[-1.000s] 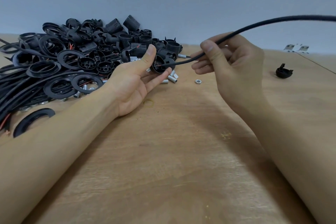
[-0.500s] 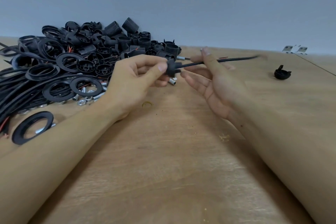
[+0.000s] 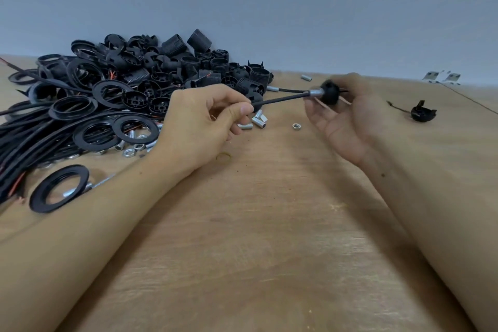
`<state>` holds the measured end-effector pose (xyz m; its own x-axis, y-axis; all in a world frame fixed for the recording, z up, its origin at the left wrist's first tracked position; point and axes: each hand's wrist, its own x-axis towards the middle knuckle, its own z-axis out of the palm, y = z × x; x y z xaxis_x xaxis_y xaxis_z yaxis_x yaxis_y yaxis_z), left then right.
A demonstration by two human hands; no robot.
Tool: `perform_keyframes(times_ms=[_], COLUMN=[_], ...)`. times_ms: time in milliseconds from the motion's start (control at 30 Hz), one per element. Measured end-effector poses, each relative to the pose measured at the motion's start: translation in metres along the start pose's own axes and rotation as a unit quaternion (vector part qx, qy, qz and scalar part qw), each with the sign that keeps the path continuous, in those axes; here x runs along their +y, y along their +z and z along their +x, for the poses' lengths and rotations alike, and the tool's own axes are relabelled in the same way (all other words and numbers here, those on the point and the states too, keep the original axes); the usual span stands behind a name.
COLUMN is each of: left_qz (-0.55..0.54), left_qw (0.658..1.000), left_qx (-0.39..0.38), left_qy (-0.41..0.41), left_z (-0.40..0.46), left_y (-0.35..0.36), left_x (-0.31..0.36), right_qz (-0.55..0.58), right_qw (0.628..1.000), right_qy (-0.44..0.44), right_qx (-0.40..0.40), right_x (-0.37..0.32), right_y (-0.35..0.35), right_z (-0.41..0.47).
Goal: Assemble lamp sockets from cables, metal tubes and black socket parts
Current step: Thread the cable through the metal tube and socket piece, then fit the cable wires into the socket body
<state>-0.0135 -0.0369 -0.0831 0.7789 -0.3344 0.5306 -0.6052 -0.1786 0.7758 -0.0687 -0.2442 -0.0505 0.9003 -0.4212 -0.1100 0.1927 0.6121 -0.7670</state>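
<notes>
My left hand pinches a black cable between thumb and forefinger near the middle of the table. The cable runs right into a short metal tube seated in a black socket cap. My right hand grips that cap with its fingertips, palm turned toward me; thin wire ends stick out past the cap. The right hand is blurred.
A big pile of black socket parts, rings and cables fills the left back. Loose metal tubes and a nut lie between the hands. A lone black cap sits at right; a ring at front left.
The socket cap has slid along the cable from my left hand to my right, which now grips it. My left hand now pinches the bare cable.
</notes>
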Motion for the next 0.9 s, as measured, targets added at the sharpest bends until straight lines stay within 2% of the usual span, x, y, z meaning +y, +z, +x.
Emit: perform_keyframes(times_ms=[167, 300, 467, 533, 600, 667, 700, 733, 767, 800, 900], left_qz=[0.105, 0.124, 0.160, 0.235, 0.353, 0.432, 0.455, 0.469, 0.476, 0.480, 0.487], left_qw=[0.994, 0.990, 0.978, 0.963, 0.931, 0.901, 0.890, 0.883, 0.878, 0.874, 0.869], left_qx=[-0.026, -0.046, -0.101, -0.096, -0.045, 0.005, 0.015, 0.013, 0.002, -0.013, -0.036], left_qy=[0.033, 0.049, 0.088, 0.095, 0.085, 0.043, 0.009, -0.028, -0.055, -0.070, -0.081], left_z=[0.000, 0.000, -0.002, 0.002, 0.009, 0.017, 0.019, 0.021, 0.022, 0.022, 0.024], left_y=[-0.005, -0.006, -0.008, -0.015, -0.028, -0.043, -0.049, -0.054, -0.057, -0.058, -0.060], left_x=[-0.002, 0.000, 0.001, -0.003, -0.009, -0.014, -0.016, -0.017, -0.019, -0.020, -0.022], right_qz=[0.064, 0.066, -0.073, -0.095, -0.137, -0.217, -0.287, -0.370, -0.446, -0.498, -0.556], right_qw=[0.997, 0.994, 0.991, 0.988, 0.978, 0.947, 0.911, 0.859, 0.805, 0.766, 0.738], right_qy=[-0.031, -0.047, -0.106, -0.123, -0.154, -0.229, -0.286, -0.343, -0.382, -0.398, -0.382], right_qx=[0.043, 0.078, 0.027, 0.024, 0.036, 0.059, 0.073, 0.087, 0.090, 0.082, 0.019], right_x=[-0.014, -0.022, -0.029, -0.036, -0.045, -0.053, -0.055, -0.056, -0.054, -0.051, -0.029], right_y=[-0.010, -0.016, -0.018, -0.016, -0.017, -0.020, -0.022, -0.023, -0.024, -0.023, -0.021], right_z=[0.007, 0.012, 0.010, 0.008, 0.006, 0.003, 0.001, 0.000, -0.002, -0.004, -0.005])
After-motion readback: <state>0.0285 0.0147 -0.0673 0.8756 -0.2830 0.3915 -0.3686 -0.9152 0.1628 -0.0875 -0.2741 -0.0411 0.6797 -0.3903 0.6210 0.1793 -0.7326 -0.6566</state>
